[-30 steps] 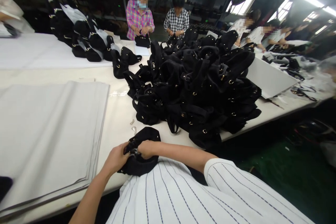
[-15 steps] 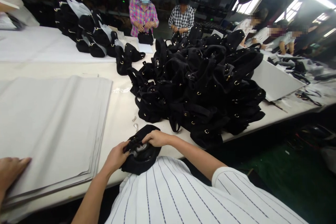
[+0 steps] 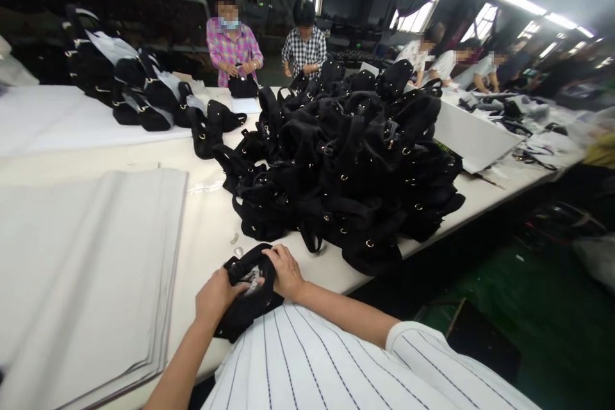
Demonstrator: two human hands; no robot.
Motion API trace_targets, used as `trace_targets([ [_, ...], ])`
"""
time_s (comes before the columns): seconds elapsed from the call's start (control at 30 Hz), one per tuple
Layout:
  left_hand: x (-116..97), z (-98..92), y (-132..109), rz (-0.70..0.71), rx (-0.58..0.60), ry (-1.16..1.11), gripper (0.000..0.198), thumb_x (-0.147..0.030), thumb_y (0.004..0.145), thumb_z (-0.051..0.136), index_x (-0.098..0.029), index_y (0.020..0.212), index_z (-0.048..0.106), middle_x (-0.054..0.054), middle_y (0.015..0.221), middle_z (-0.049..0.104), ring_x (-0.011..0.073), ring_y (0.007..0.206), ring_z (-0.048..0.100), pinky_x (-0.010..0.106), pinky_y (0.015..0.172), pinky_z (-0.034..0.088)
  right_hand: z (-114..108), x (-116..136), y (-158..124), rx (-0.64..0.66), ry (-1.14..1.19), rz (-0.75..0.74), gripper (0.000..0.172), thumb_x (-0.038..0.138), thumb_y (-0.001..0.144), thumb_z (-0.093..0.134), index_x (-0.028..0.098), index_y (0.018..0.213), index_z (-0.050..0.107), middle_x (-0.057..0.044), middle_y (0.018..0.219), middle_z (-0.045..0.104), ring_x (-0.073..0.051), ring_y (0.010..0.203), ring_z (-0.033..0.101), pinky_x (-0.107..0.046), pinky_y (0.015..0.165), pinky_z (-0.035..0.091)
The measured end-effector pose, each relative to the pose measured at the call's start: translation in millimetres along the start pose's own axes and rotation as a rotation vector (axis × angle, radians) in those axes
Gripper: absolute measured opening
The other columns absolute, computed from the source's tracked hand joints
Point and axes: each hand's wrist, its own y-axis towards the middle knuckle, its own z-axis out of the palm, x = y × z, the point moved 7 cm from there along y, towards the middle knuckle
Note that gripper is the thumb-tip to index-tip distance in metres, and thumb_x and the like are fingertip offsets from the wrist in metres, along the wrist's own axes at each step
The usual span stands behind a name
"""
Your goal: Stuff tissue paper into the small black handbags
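A black handbag (image 3: pixel 245 319) rests at the table's front edge against my striped shirt, its mouth turned up toward me. My left hand (image 3: pixel 214 295) grips the left side of the opening, with the thumb reaching inside. On the other side my right hand (image 3: pixel 284 271) is closed over the rim, fingers on the outside and thumb within. Something pale shows inside the bag, too small to make out. Just beyond it lies a big heap of black handbags (image 3: pixel 331 173) with gold-coloured rings and studs.
A stack of large white sheets (image 3: pixel 91 269) covers the table's left part. Filled black bags (image 3: pixel 158 93) stand at the back left. A white box (image 3: pixel 473 131) stands right of the heap. Two people (image 3: pixel 234 45) work across the table, with several others farther right.
My right hand has shifted from inside the opening to its right rim. My left thumb now reaches into the bag. The view has tilted up and turned right; another person's hand at left is gone.
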Motion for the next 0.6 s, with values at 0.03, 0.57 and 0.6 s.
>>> trace_targets([
  [0.03,-5.3,-3.3,2.1,0.036,-0.064,0.026,0.081,-0.058,0.071,0.063,-0.006,0.131,0.045,0.020,0.111,0.064,0.0358,0.103,0.060,0.039,0.078,0.048,2.0,0.0,5.1,-0.018,-0.002,-0.016,0.063,0.037,0.072,0.072,0.022,0.129,0.050,-0.009,0.116,0.051,-0.025,0.108,0.048,-0.039,0.094,0.046],
  [0.57,-66.7,9.1,-28.8,0.292,0.069,-0.008,0.019,-0.029,0.085,0.056,-0.013,0.089,0.065,0.016,0.094,0.068,0.0300,0.093,0.064,0.036,0.082,0.045,-20.0,-24.3,-32.8,0.192,-0.036,0.389,0.014,0.030,0.086,0.055,0.017,0.082,0.060,-0.004,0.081,0.064,-0.017,0.075,0.058,-0.027,0.069,0.044],
  [0.6,-67.6,12.5,-21.7,0.278,0.078,-0.026,0.020,-0.028,0.085,0.055,-0.012,0.088,0.066,0.016,0.092,0.068,0.0304,0.092,0.065,0.037,0.081,0.046,-15.4,-22.7,-34.6,0.228,-0.027,0.370,0.017,0.028,0.088,0.052,0.017,0.079,0.061,-0.004,0.078,0.066,-0.016,0.072,0.059,-0.025,0.066,0.043],
])
